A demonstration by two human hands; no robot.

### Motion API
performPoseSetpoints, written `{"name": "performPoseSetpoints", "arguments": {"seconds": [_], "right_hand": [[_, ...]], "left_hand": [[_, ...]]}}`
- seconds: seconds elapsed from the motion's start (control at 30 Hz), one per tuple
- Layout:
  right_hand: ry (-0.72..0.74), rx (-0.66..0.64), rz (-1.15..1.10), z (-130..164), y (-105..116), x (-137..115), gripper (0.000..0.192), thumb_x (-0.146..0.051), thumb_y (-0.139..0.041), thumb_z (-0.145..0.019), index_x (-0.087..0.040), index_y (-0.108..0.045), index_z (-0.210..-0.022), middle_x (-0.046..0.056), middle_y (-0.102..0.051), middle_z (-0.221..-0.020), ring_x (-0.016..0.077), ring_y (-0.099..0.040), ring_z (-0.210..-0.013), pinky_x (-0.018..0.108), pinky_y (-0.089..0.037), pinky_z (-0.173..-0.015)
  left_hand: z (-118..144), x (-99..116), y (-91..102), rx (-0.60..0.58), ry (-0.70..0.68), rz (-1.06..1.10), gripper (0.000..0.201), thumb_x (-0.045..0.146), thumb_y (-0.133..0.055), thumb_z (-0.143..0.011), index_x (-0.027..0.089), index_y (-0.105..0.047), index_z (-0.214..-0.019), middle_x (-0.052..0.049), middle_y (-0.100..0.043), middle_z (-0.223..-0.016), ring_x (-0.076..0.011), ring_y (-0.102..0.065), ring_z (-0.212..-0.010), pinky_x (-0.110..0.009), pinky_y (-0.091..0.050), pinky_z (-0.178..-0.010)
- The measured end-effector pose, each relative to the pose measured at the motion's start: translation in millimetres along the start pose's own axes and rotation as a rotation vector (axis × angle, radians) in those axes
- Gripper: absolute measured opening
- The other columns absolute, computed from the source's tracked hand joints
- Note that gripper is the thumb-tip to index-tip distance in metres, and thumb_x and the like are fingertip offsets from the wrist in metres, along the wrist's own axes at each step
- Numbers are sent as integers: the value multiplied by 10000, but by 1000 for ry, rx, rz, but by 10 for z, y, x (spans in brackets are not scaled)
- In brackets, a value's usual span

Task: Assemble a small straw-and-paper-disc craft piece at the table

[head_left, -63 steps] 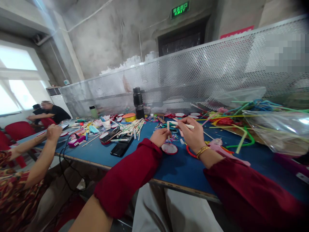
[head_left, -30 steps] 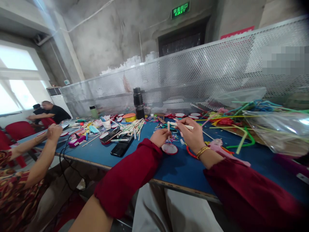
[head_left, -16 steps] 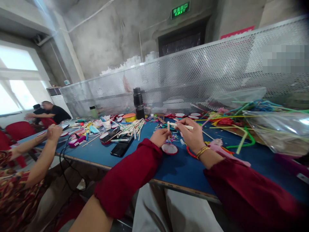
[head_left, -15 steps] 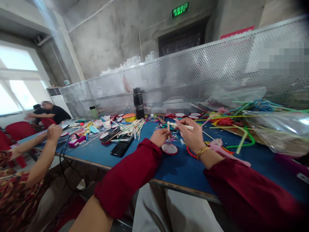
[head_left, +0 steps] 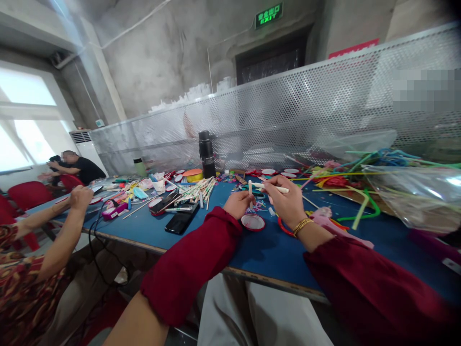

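Here, in the head view, the left hand [head_left: 237,203] grips a short white stick [head_left: 250,188] upright over the blue table [head_left: 273,250], and the right hand [head_left: 286,201] pinches a white tube [head_left: 272,187] lying crosswise just beside it. The step in hand looks like joining the two pieces; the next move probably calls for lining up their ends. The stick's lower end is hidden in the fist, and the small bits under both hands are too tiny to make out. A red-rimmed disc [head_left: 252,222] lies just in front.

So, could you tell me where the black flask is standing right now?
In the head view the black flask stands upright at the far edge of the blue table, against the perforated metal screen, beyond the heap of sticks.
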State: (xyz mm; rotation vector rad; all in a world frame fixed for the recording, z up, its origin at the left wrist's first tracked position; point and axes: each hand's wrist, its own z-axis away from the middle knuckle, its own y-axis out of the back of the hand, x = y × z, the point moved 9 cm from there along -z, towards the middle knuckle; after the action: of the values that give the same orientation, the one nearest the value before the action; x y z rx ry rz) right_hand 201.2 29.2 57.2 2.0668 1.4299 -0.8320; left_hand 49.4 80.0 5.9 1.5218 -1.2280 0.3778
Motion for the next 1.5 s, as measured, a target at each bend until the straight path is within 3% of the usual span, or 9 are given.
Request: {"name": "performPoseSetpoints", "arguments": {"seconds": [0.6,0.97,1.5], "right_hand": [[22,3,-20,-6,1,19,161,-360,-644,-859,-230,-645,-765,11,-662,-691,195,-639,-668,332,-480,-616],[1,12,9,-14,15,12,168,-364,-639,-856,-231,-649,-755,14,-666,-676,203,-637,-657,333,-448,-594],[14,4,0,-21,10,25,166,-365,-640,-863,-235,-649,-761,14,-675,-694,204,-649,-675,331,-459,-604]], "left_hand": [[29,29,7,-7,33,2,385,399,-467,-991,149,-709,-826,-18,-592,-674,-145,-530,-694,-262,-436,-695],[35,62,19,-1,26,-2,405,449,-492,-981,159,-712,-804,-20,-585,-657,-156,-535,-701,-269,-444,-698],[8,7,-18,-23,1,-20,367,373,-463,-995,155,-705,-825,-16,-576,-659,-151,-529,-696,-265,-425,-685]]}}
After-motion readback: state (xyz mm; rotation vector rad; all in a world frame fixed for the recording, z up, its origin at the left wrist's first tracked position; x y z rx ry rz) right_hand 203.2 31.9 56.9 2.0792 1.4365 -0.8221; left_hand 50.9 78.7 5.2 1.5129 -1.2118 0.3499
